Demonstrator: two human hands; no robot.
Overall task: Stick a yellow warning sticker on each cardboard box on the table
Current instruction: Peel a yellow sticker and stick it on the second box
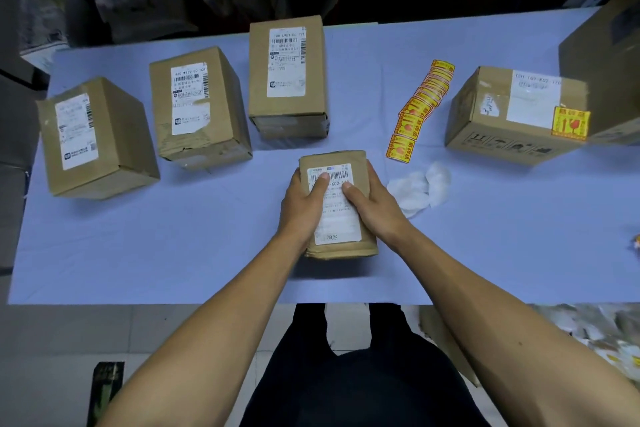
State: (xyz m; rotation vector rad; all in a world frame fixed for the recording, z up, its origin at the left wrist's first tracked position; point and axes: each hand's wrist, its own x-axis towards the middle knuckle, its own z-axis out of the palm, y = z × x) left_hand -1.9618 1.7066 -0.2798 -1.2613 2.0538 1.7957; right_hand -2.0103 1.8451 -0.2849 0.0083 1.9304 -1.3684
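A small cardboard box (337, 163) with a white shipping label lies near the middle of the blue table (173, 246). My left hand (301, 204) grips its left side and my right hand (372, 206) its right side, thumbs on the label. A strip of yellow warning stickers (420, 106) lies to the right of centre. Three labelled boxes stand in a row: the left box (93, 139), the middle box (197, 107) and the back box (287, 76). The right box (512, 114) carries a yellow sticker (569, 124) at its front corner.
Crumpled white backing paper (420, 189) lies just right of the held box. A large brown carton (606, 55) stands at the far right edge. Bagged parcels pile up behind the table. Loose packaging covers the floor at the lower right.
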